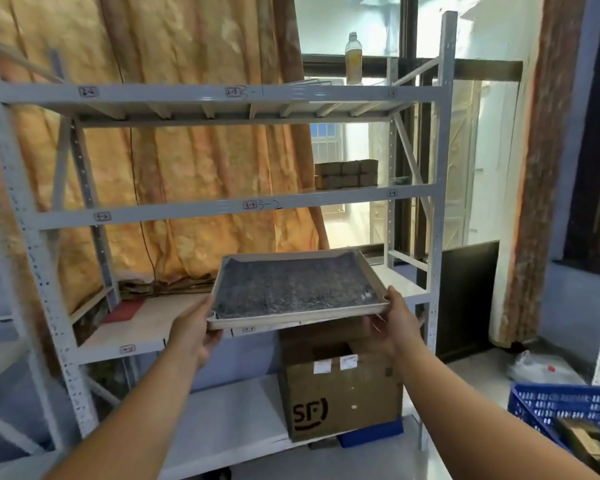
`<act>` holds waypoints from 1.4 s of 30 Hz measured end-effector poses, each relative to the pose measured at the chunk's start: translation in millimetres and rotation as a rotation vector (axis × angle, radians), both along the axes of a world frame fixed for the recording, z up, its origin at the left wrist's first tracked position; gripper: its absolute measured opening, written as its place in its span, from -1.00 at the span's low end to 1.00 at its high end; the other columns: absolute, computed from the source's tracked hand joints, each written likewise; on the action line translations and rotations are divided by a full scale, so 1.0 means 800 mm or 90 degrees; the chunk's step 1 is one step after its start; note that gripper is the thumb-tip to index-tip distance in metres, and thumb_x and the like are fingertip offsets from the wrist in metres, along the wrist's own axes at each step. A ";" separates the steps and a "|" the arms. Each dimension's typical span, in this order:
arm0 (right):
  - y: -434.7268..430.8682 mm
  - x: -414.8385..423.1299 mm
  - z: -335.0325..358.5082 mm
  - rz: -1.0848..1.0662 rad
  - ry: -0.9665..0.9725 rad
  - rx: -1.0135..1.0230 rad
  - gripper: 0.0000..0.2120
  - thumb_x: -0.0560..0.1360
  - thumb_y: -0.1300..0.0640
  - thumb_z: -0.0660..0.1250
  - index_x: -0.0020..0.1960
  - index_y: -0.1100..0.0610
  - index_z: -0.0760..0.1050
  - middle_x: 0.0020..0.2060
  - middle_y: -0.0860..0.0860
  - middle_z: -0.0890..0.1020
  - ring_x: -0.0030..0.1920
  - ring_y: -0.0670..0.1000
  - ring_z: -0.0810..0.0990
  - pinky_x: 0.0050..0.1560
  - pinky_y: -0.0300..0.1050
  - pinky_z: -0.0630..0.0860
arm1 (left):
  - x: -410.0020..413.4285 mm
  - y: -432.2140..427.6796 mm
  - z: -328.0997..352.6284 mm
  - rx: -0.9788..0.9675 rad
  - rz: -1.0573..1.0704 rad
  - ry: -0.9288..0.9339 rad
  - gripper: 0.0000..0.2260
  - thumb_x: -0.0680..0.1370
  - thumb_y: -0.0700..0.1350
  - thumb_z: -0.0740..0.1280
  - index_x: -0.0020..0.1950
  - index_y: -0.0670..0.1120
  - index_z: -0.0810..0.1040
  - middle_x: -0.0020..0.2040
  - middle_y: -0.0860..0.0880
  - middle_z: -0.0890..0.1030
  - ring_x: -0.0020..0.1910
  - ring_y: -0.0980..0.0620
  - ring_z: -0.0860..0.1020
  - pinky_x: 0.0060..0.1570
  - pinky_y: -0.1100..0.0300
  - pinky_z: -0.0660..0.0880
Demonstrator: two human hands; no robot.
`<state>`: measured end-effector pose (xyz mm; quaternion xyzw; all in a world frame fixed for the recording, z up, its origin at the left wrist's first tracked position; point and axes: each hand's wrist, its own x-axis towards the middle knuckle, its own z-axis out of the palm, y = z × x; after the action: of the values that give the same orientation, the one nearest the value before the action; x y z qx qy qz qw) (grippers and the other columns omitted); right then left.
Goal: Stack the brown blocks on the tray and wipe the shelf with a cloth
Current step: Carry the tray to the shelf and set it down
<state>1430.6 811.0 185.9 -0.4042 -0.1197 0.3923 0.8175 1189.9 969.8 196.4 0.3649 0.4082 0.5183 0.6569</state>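
Note:
I hold a shallow metal tray (293,317) with a dark speckled bottom in both hands, tilted slightly, in front of the lower middle shelf (142,327). My left hand (194,329) grips its near left corner and my right hand (397,320) grips its near right corner. Nothing lies on the tray. Several brown blocks (346,173) sit stacked in two rows at the right end of the shelf above (187,213). A red cloth (123,311) lies flat at the left of the lower middle shelf.
The grey metal rack has a top shelf (201,95) carrying a plastic bottle (353,57). A cardboard box (342,386) stands on the bottom shelf under the tray. A blue crate (565,407) is at the lower right. An orange curtain (174,168) hangs behind the rack.

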 end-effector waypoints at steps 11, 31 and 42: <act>0.223 0.128 0.079 -0.255 -0.619 -0.164 -0.68 0.62 0.01 0.03 -0.05 0.12 0.51 -0.32 -0.01 0.51 -0.30 0.00 0.48 -0.32 -0.17 0.40 | 0.118 0.184 0.088 0.250 0.145 0.102 -0.68 0.61 -0.07 0.20 0.31 -0.15 0.51 0.28 -0.19 0.53 0.26 -0.24 0.46 0.22 -0.14 0.41; 0.536 0.301 0.210 -0.272 -0.837 -0.242 -0.65 0.44 -0.07 0.27 -0.24 0.20 0.63 -0.39 0.10 0.62 -0.30 0.12 0.59 -0.25 -0.02 0.52 | 0.239 0.540 0.221 0.403 0.149 0.411 -0.70 0.54 -0.20 0.26 -0.37 0.05 0.39 -0.35 0.05 0.40 -0.10 -0.07 0.42 0.01 0.02 0.44; 0.716 0.423 0.270 -0.146 -0.975 -0.318 -0.79 0.36 0.01 0.35 -0.25 0.17 0.51 -0.32 0.07 0.59 -0.30 0.05 0.59 -0.40 -0.17 0.47 | 0.320 0.652 0.250 0.356 0.211 0.613 -0.91 0.51 -0.29 0.26 -0.20 -0.23 0.49 -0.34 -0.13 0.35 -0.42 -0.05 0.23 -0.41 0.17 0.14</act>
<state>1769.2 1383.8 401.6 -0.7404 -0.5126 -0.0638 0.4300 1445.9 1491.3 396.7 0.6504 0.5601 0.4782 0.1860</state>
